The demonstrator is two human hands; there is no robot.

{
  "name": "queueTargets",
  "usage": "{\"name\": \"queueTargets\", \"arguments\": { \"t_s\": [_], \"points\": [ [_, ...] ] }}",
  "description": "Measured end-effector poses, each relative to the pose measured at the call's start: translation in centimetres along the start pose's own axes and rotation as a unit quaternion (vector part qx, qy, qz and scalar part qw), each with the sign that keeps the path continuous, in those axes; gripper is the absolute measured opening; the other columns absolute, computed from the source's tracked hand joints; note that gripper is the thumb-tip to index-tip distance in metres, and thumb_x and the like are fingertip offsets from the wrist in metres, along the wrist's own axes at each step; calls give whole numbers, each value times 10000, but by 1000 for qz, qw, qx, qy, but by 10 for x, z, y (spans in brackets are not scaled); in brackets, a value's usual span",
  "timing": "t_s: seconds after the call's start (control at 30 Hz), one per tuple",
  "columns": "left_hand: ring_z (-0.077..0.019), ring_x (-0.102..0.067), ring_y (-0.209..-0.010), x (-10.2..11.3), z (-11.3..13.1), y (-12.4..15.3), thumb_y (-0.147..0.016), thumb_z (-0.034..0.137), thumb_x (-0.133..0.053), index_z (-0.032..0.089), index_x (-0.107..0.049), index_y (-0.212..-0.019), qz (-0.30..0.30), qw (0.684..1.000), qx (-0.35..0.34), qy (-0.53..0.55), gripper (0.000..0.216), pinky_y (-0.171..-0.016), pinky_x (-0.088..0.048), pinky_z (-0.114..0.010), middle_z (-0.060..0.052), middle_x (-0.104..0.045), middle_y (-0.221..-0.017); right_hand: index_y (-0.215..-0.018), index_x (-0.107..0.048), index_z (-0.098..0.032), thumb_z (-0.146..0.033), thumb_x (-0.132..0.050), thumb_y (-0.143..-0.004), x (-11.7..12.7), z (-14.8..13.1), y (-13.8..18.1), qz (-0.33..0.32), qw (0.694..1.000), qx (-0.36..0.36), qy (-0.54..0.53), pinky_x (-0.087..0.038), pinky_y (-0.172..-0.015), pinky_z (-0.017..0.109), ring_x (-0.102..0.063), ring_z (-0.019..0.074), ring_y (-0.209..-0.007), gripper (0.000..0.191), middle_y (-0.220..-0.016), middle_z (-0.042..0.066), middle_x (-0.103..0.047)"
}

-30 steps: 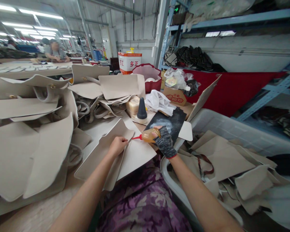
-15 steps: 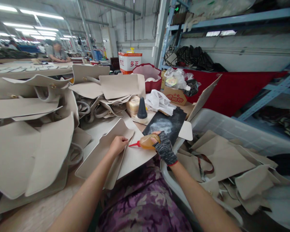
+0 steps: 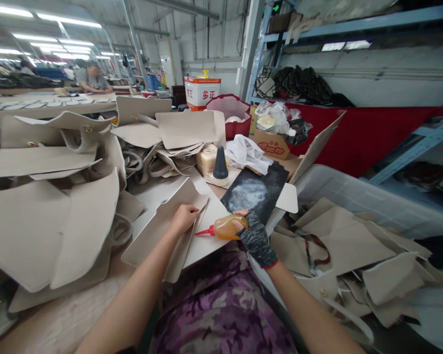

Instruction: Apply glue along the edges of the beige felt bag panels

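Fingers pinched, my left hand grips the right edge of a beige folded panel, which looks like leather and lies on a white board. My right hand, in a dark grey fingerless glove with a red cuff, is wrapped around a squeeze bottle of amber liquid, probably glue. The bottle lies nearly level, its red nozzle pointing left at the panel's edge just below my left fingers. Whether the tip touches the edge I cannot tell.
Beige bag parts are heaped at the left. A dark cone stands beside a roll of tape behind the board. A black sheet lies right of them. At the right, a clear plastic bin holds more beige pieces.
The bottle's nozzle has slid along the panel's edge towards me, away from my left fingers. My left hand keeps its pinch on the panel. The whole view has shifted slightly.
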State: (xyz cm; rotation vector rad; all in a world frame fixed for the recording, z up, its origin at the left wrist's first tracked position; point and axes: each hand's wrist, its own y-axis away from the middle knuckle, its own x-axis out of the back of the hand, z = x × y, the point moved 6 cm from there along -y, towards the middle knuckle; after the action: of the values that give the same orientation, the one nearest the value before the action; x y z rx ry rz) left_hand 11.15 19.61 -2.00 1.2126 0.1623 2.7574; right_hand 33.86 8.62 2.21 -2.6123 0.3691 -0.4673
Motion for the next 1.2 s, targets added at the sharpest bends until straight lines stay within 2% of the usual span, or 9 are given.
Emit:
{"name": "queueTargets", "arguments": {
  "t_s": [0.27,0.57,0.77,0.87,0.97,1.03,1.1,1.2],
  "points": [
    [-198,-657,-719,0,1,2,-780,259,-631,163,-770,-926,4,1000,-2,1,223,-643,-450,-250,-38,-727,-710,-1007,-619,-196,-362,-578,-871,-2,-11,18,-2,1000,23,2,-503,-903,378,-622,215,-955,218,-982,71,-659],
    [-201,-654,-740,0,0,1,-787,257,-619,162,-767,-923,3,1000,-14,-12,222,-645,-443,-248,-39,-725,-717,-1000,-620,-222,-361,-592,-855,-7,-17,40,-28,1000,-2,-10,-485,-900,381,-616,215,-949,202,-974,60,-652],
    [-203,-649,-730,1,4,3,-817,266,-590,152,-760,-941,1,998,-41,-38,240,-670,-449,-257,-43,-710,-692,-960,-656,-188,-410,-615,-809,-3,-9,39,-44,996,-78,-23,-535,-848,386,-653,233,-883,272,-939,84,-687],
    [-194,-640,-727,2,8,9,-861,271,-523,163,-761,-927,-12,995,-79,-62,269,-695,-457,-260,-51,-710,-740,-811,-664,-191,-364,-595,-823,11,3,25,-13,989,-130,-73,-587,-731,356,-683,220,-798,186,-824,67,-714],
    [-187,-635,-826,2,15,21,-859,191,-485,190,-758,-941,-23,987,-129,-91,286,-771,-458,-249,-60,-703,-887,-666,-609,-192,-327,-389,-928,16,15,9,-3,964,-195,-180,-564,-507,229,-657,132,-606,368,-624,37,-674],
    [-197,-617,-904,0,20,31,-851,155,-473,188,-753,-944,-27,980,-161,-113,296,-819,-451,-256,-77,-676,-966,-695,-616,-173,-349,-243,-953,6,21,0,-29,929,-246,-273,-536,-449,216,-632,116,-548,487,-654,64,-684],
    [-216,-598,-942,-3,24,41,-866,156,-447,176,-745,-931,-30,973,-186,-135,307,-852,-448,-284,-97,-656,-999,-777,-653,-154,-369,-222,-932,-10,26,-8,-48,882,-289,-369,-559,-487,270,-645,148,-591,506,-773,109,-707],
    [-243,-568,-1021,-7,25,54,-890,160,-411,183,-723,-994,-37,962,-216,-164,330,-928,-426,-336,-103,-655,-1091,-874,-679,-145,-382,-315,-865,-42,34,-16,-44,790,-351,-500,-586,-600,338,-657,198,-716,435,-851,124,-705]
  ]
}}
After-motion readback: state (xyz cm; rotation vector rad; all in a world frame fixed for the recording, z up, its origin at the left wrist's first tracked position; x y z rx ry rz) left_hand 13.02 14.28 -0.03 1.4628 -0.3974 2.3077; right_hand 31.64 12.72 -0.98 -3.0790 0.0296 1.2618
